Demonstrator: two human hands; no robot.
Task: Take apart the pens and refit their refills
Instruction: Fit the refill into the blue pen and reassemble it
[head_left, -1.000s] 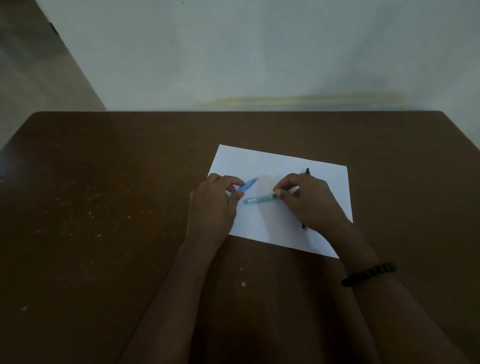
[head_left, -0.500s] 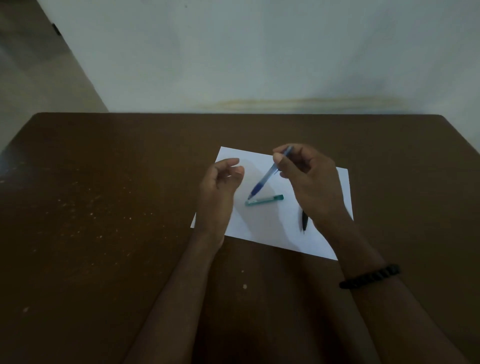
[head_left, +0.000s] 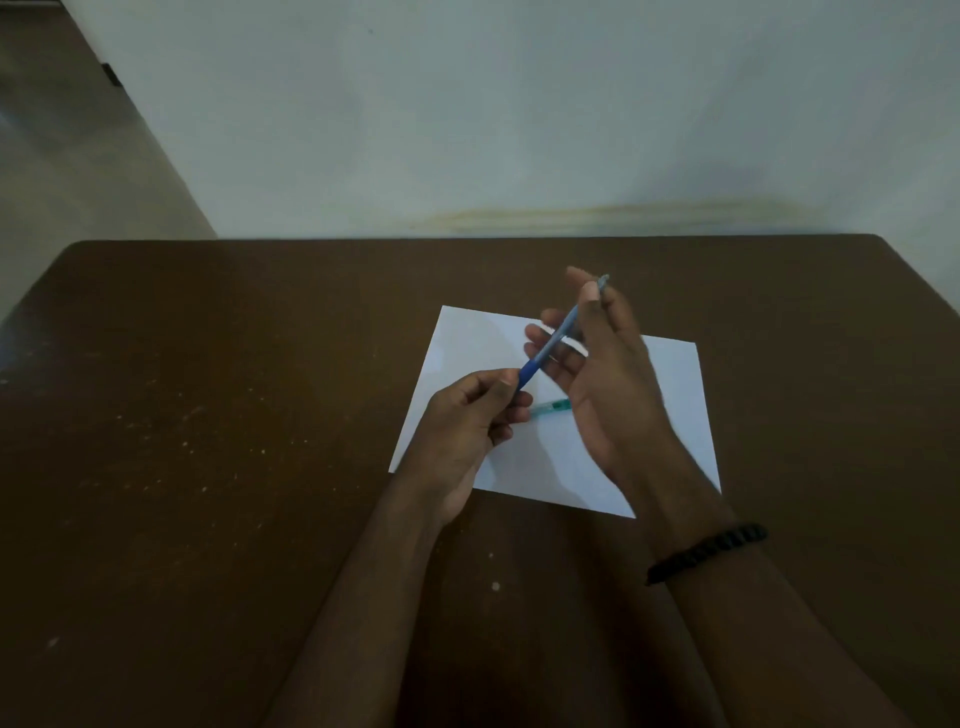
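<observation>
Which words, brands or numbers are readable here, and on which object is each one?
None can be read.
Blue pen: no print visible.
Green pen: any marking is too blurred, and hands partly hide it.
Paper: blank where visible.

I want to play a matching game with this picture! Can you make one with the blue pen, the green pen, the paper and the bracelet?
Things:
1. blue pen
2. green pen
3. paper
4. bracelet

Places:
A. flat on the brown table
B. round the right wrist
C. held up between the left hand and right hand
D. lying on the white sheet

Pairs: 1-C, 2-D, 3-A, 4-B
</observation>
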